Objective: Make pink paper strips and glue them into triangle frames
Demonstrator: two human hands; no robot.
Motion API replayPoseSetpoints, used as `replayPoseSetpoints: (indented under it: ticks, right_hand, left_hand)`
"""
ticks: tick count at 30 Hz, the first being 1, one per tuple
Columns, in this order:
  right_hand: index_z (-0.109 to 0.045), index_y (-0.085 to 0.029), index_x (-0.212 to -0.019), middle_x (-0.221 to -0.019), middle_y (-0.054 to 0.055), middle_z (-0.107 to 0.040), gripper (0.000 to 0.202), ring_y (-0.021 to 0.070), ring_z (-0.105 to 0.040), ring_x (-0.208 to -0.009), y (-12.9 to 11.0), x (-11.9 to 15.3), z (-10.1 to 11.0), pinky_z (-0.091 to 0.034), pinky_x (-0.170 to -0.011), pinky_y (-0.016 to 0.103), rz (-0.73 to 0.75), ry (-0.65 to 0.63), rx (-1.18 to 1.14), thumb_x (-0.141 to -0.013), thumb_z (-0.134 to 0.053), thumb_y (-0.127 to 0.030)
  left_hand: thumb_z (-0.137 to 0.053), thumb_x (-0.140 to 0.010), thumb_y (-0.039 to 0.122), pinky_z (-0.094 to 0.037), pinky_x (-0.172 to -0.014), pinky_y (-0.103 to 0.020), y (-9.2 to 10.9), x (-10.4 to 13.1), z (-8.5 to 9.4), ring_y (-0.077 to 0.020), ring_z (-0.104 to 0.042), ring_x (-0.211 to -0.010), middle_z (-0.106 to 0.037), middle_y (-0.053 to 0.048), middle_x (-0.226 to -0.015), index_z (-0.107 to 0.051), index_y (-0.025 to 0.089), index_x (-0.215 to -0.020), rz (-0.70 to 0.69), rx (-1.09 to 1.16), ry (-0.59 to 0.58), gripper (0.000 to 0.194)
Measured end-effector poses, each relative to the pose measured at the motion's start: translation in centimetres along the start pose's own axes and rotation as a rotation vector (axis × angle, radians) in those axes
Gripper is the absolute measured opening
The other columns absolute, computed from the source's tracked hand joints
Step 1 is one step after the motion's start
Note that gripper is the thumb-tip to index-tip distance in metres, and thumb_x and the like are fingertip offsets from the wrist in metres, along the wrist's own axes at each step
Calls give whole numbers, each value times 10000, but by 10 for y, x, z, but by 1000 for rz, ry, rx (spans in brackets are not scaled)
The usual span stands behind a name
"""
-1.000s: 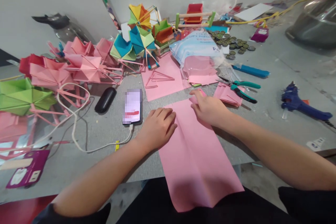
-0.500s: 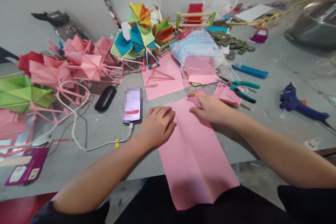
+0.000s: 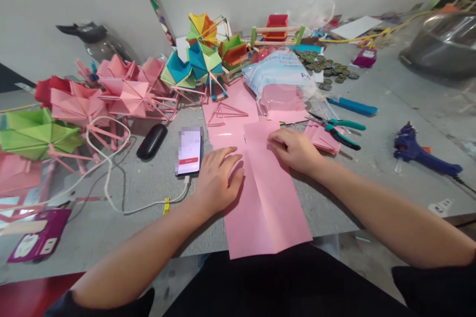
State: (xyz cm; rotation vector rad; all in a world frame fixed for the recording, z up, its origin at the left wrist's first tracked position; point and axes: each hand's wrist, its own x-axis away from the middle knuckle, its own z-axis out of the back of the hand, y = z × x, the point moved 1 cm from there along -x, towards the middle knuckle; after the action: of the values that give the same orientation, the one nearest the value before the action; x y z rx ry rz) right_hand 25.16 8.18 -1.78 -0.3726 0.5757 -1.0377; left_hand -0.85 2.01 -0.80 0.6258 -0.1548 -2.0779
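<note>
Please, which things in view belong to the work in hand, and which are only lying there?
Likely in use:
- creased pink paper sheet
- left hand and right hand, at the sheet

Apparently just lying about:
- black oval case
- dark rectangular phone, screen lit
- blue plastic glue gun
- teal-handled metal pliers

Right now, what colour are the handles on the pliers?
The pliers' handles are teal green with black parts, seen best in the head view.

Up goes the paper (image 3: pixel 277 198), its lower edge now higher in the frame, its top over the sheet (image 3: pixel 238 94) at upper centre! Right hand (image 3: pixel 295 149) has closed its fingertips at the right edge.
</note>
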Motion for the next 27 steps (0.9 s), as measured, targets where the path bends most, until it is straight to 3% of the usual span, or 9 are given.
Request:
replayPoseSetpoints:
  ticks: [8,12,17,21,24,27]
  right_hand:
    - [-705,-178,-1154,-1086,128,-782,225,308,-724,-993,6,-2,-11,-525,-858,393,-44,-23,142,-998,-584,-286]
    - [-708,-181,-1175,-1090,118,-785,217,287,-729,-984,10,0,-12,-524,-819,364,78,-39,161,-1019,-578,-259]
    - [-736,-187,-1119,-938,97,-730,267,220,-675,-832,11,4,-6,-477,-682,306,342,62,275,-1084,-478,-248]
    - [-753,-225,-1109,-817,47,-658,339,181,-604,-739,12,9,1,-461,-686,294,493,149,342,-1101,-415,-197]
    - [-765,-243,-1095,-782,40,-645,335,189,-590,-724,16,14,3,-470,-699,312,511,169,316,-1097,-431,-218]
    - [-776,-258,-1110,-819,61,-679,323,214,-615,-750,16,13,-1,-502,-729,341,382,188,297,-1088,-454,-261]
  left_hand:
    - [-543,-1048,383,-391,-1220,-601,0,-3,-12,-380,-494,-1468,-588,-210,-1521,-619,131,-1402,7,-92,-270,441]
    - [-537,-1051,385,-292,-1261,-669,7,0,-13,-396,-421,-1538,-518,-222,-1606,-557,142,-1492,36,-167,-323,504]
    - [-511,-1053,362,-218,-1258,-690,14,6,-11,-393,-365,-1572,-465,-218,-1657,-555,156,-1491,41,-216,-218,486]
    - [-519,-1043,328,-215,-1257,-631,20,11,-6,-364,-391,-1551,-520,-192,-1610,-610,184,-1411,-10,-195,-58,406]
    - [-547,-1032,313,-223,-1255,-593,24,14,-1,-352,-427,-1519,-560,-174,-1562,-646,208,-1353,-58,-171,40,352]
    - [-563,-1023,305,-239,-1248,-582,27,15,2,-354,-456,-1490,-585,-165,-1533,-666,217,-1316,-77,-149,60,323]
